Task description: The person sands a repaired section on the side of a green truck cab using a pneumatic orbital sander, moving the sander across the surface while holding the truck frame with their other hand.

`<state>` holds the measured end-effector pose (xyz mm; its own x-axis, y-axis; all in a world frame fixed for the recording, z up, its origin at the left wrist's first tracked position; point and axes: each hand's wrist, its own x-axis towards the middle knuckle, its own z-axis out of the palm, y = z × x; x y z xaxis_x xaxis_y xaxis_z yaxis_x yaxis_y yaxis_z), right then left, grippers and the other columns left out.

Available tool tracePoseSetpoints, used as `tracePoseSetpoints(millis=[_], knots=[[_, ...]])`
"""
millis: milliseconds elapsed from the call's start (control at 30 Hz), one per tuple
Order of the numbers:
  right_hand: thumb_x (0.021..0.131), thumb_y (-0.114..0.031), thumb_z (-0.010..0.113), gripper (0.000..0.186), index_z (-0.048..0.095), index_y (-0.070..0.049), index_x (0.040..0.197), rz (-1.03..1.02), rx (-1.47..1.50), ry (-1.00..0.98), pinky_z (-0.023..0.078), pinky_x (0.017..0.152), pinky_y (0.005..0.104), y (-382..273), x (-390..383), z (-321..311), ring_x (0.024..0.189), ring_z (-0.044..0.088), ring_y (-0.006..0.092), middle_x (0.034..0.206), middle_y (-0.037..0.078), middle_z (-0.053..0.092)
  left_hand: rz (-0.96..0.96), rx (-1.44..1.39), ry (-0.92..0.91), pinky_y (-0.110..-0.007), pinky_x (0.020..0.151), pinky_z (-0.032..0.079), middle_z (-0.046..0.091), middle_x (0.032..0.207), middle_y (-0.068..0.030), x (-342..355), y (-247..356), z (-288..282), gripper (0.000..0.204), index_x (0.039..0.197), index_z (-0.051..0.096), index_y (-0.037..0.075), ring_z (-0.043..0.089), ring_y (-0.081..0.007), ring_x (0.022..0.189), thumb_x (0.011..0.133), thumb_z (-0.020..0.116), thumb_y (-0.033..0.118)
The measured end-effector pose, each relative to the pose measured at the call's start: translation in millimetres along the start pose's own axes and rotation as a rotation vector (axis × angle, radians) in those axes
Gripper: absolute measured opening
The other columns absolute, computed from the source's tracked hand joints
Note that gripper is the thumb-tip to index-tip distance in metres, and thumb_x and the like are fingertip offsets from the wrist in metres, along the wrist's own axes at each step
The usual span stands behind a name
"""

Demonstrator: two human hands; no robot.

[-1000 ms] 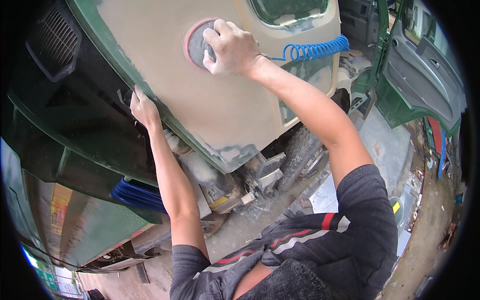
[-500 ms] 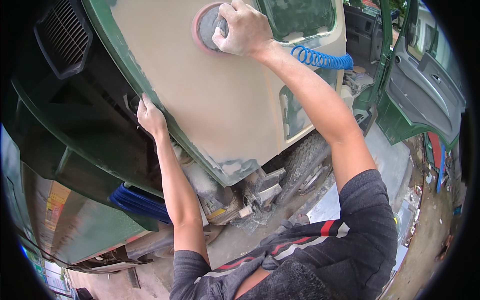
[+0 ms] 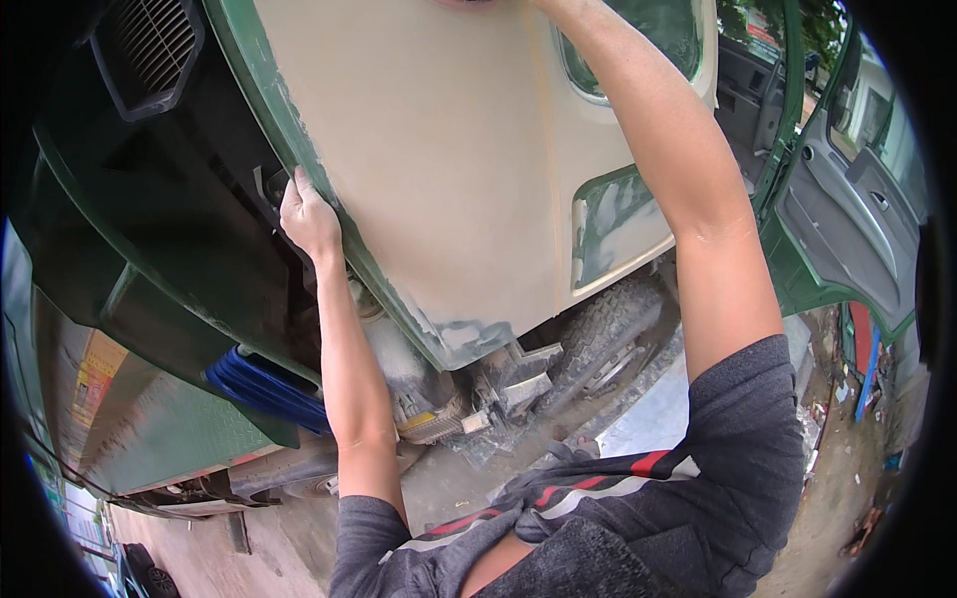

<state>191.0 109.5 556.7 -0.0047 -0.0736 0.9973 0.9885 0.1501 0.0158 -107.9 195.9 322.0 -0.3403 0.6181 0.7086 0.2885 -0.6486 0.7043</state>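
Observation:
My left hand (image 3: 311, 221) grips the green edge strip (image 3: 284, 120) along the left side of the large beige cab panel (image 3: 419, 189) of a truck, which has patches of green showing. My right forearm (image 3: 648, 100) reaches up across the panel and out of the top edge, so that hand is out of sight. A sliver of the round pink-rimmed sanding tool (image 3: 467, 2) shows at the top edge beside it. A green-framed window (image 3: 598, 70) and a patchy recess (image 3: 603, 224) are on the panel's right.
Black bodywork with a grille (image 3: 145, 55) and a blue cable bundle (image 3: 264, 392) are at left. An open door (image 3: 842, 209) hangs at right. Below are a wheel (image 3: 603, 334), a pale sheet (image 3: 643, 414) and scattered debris (image 3: 847, 448).
My right hand and the sanding tool have moved up and right, out of the frame. The coiled blue hose has left view. My left hand stays on the edge, now appearing farther right.

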Motion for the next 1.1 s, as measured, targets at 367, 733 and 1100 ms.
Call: tracePoseSetpoints(millis=[367,733,1100], knots=[[0.078,-0.023,0.066,0.022,0.065,-0.005,0.090,-0.108,0.114,-0.085,0.057,0.072,0.0498,-22.7,-112.3,-22.1,0.082,0.067,0.0419,0.091,0.022,0.066,-0.070,0.066,0.086,-0.034,0.065,0.046,0.067,0.068,-0.0064,-3.6,4.3,-7.1,0.042,0.098,0.075,0.003,0.058,-0.0156,0.063,0.107,0.051,0.037],[0.065,-0.022,0.075,0.026,0.061,-0.012,0.085,-0.120,0.055,-0.212,0.056,0.058,0.0396,-26.6,-208.9,-45.2,0.074,0.064,0.0280,0.085,0.008,0.055,-0.034,0.023,0.113,-0.036,0.063,0.043,0.060,0.062,-0.0044,-6.7,5.2,-0.8,0.045,0.087,0.070,0.003,0.052,-0.0161,0.060,0.106,0.054,0.041],[0.066,-0.019,0.073,0.024,0.061,-0.013,0.085,-0.192,0.109,-0.217,0.056,0.057,0.0405,-34.1,-204.3,-42.5,0.073,0.064,0.0284,0.085,0.008,0.055,0.023,-0.006,0.154,-0.039,0.057,0.037,0.050,0.056,-0.0083,-4.4,-10.9,2.8,0.054,0.071,0.057,0.001,0.042,-0.0215,0.055,0.105,0.056,0.043]])
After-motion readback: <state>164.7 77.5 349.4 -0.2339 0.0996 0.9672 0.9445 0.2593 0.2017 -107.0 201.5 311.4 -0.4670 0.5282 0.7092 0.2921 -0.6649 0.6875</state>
